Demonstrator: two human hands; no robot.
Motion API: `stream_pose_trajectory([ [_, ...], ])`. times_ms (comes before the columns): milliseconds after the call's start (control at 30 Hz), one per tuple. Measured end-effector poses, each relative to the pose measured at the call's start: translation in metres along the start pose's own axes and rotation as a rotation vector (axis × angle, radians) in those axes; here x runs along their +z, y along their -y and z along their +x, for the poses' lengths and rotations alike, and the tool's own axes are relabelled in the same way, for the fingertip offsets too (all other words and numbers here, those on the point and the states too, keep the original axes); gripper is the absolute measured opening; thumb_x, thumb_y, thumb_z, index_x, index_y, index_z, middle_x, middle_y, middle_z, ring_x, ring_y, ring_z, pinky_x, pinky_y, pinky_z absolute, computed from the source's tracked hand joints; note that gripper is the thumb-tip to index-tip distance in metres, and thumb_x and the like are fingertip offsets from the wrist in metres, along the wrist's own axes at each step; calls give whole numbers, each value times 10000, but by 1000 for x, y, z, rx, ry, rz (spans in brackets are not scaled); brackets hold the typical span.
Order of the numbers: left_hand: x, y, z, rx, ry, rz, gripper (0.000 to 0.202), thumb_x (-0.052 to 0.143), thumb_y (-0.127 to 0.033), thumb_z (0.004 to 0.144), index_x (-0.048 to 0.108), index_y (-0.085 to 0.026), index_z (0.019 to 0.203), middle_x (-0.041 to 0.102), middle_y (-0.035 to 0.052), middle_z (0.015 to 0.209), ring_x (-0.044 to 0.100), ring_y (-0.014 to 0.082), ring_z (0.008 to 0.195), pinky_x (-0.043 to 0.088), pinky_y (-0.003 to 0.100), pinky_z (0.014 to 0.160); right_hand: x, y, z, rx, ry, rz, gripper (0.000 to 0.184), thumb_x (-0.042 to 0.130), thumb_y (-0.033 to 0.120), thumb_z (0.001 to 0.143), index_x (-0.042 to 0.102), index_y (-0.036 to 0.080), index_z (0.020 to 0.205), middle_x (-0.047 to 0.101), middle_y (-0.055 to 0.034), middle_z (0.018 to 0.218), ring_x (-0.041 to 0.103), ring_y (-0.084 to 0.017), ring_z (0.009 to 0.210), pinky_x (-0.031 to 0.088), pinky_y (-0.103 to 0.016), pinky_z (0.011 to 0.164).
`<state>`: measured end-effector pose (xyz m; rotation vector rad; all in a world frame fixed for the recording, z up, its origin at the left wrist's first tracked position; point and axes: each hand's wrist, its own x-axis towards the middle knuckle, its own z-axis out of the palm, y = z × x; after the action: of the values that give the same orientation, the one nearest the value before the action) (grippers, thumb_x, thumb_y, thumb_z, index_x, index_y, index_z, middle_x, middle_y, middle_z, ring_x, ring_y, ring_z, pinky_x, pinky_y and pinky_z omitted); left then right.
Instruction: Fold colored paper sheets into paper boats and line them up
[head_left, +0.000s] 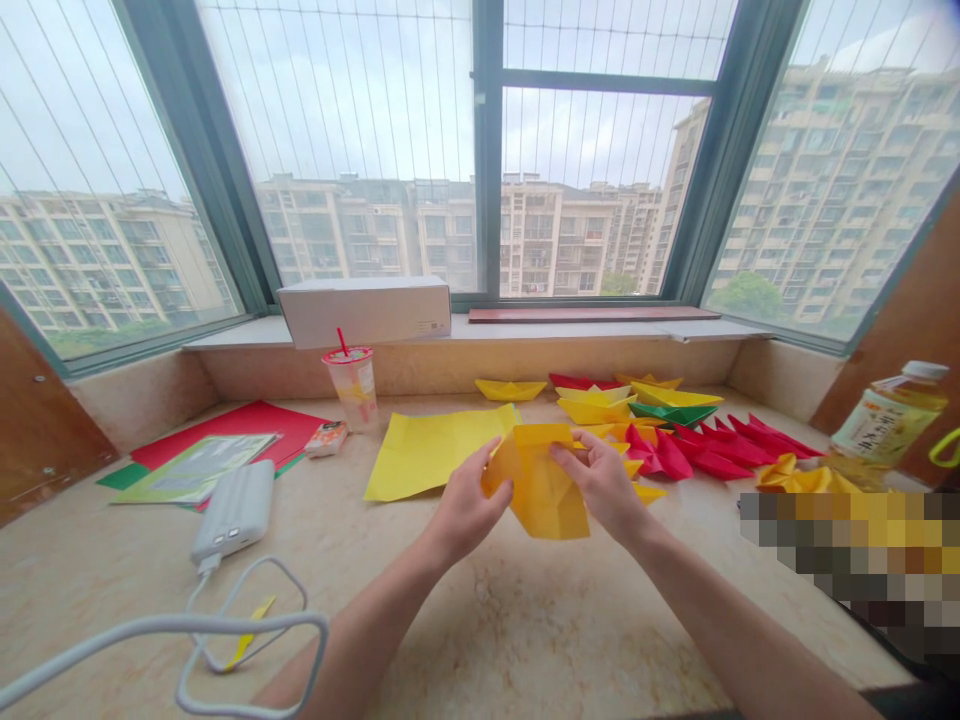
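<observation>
A partly folded sheet of orange-yellow paper (551, 495) is held up above the counter between my two hands. My left hand (474, 495) pinches its left side, thumb toward me. On the upper right part, my right hand (600, 480) grips the same paper with the thumb on its face and the fingers behind it, partly hidden. Creases run across the paper. Behind my left hand lies a flat yellow sheet (420, 450). Folded paper boats, such as a yellow one (511, 390) and a green one (675, 412), stand beyond my right hand.
Red folded papers (720, 450) and a drink bottle (889, 420) are on the right. At left are a plastic cup with straw (352, 390), red sheets (255, 425), a white power bank (236, 510) and its looping cable (247, 625). A white box (367, 310) sits on the sill.
</observation>
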<state>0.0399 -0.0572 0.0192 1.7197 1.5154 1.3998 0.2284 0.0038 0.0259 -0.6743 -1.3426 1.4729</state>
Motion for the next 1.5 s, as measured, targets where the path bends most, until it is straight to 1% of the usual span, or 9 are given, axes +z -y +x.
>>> stream_pose_trajectory([
  [100,-1,1,0,-41,17,-4,572,623,-275,800,525,-184,1356,670,77,999,625,213,883,511,331,799,-2,3,2,-8,-28,-4,467,782,534,709,591,221,997,767,-61,888,739,-268,750,581,-342,628],
  [433,-2,8,1,-18,63,8,664,635,-207,754,463,-197,1395,635,77,1021,612,190,829,512,288,705,-2,7,1,8,21,-36,496,766,574,702,613,224,1018,763,-57,917,732,-257,790,563,-310,634],
  [667,-3,-2,5,-41,74,-283,339,518,-390,897,695,-146,1051,707,70,878,646,194,770,515,280,687,-6,7,3,2,-31,-26,352,767,474,711,648,232,937,749,-25,830,702,-222,722,533,-300,636],
  [800,-4,-9,4,-85,100,-464,381,574,-307,829,666,-166,1170,730,72,995,662,199,858,519,280,727,-10,7,5,35,-101,-38,215,717,375,699,622,243,839,692,20,690,639,-186,593,464,-264,528],
  [1000,-8,-10,2,-136,75,-557,190,561,-244,768,711,-158,848,698,33,789,598,134,658,457,219,580,-8,15,3,114,-106,28,145,647,358,669,573,252,735,663,24,678,631,-192,607,451,-264,513],
  [1233,-14,-16,0,-87,186,-772,410,620,-478,835,662,-171,1104,659,108,1153,635,249,1025,522,343,858,-13,15,5,171,22,171,345,627,554,746,705,224,814,742,-48,916,696,-249,863,540,-310,684],
  [1333,-14,-19,-3,-7,259,-806,691,731,-581,719,578,-219,1287,569,129,1331,560,310,1209,465,398,997,-14,12,6,158,23,99,342,730,511,721,709,212,887,750,-55,922,704,-226,820,547,-300,696],
  [1433,-12,-21,-4,73,295,-840,865,844,-511,620,484,-286,1373,511,125,1399,542,315,1238,449,424,1026,-13,9,7,128,-9,104,426,824,390,666,683,214,1027,752,-50,949,709,-206,805,561,-299,719],
  [1500,-10,-21,-3,77,264,-825,812,855,-404,651,477,-296,1361,523,117,1380,589,278,1176,480,400,987,-13,6,8,90,-33,104,491,838,368,657,659,221,1089,743,-43,976,709,-197,817,568,-299,722],
])
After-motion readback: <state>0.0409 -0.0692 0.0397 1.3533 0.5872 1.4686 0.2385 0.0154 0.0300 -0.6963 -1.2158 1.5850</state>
